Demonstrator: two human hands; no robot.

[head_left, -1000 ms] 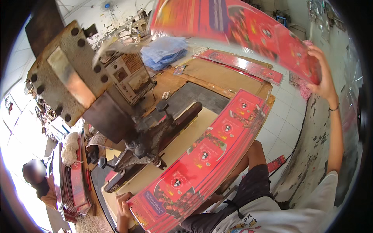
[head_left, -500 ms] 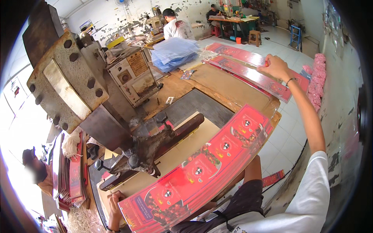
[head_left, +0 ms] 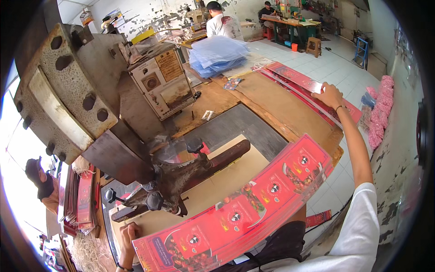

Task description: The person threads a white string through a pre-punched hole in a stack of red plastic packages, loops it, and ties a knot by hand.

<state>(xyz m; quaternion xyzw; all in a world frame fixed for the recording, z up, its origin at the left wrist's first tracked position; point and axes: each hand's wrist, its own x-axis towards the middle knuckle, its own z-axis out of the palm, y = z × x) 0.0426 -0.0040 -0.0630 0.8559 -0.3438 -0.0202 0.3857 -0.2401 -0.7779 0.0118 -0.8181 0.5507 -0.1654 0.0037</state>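
A long stack of red printed plastic sheets [head_left: 235,217] lies across my front, over the near side of a pale board [head_left: 213,181]. My left hand [head_left: 128,238] rests at the stack's left end by the board's edge. Its fingers are curled, and whatever is in them is hidden. My right arm reaches to a second pile at the far right, where my right hand [head_left: 331,96] has its fingers closed on a red printed sheet [head_left: 290,75]. Above the pale board stands a heavy press head with a dark metal bar [head_left: 195,177] and black knobs.
A control box [head_left: 161,81] stands behind the press. Clear bluish plastic sheets [head_left: 217,56] are heaped on the table. More red strips [head_left: 85,197] and pale string [head_left: 88,254] lie at left, near one person. Two other people sit farther back. Pink bundles [head_left: 380,109] line the right wall.
The view has turned slightly left. My right hand has lowered onto the far pile, where the two separate red strips now lie closer together. My left hand keeps its place by the near stack.
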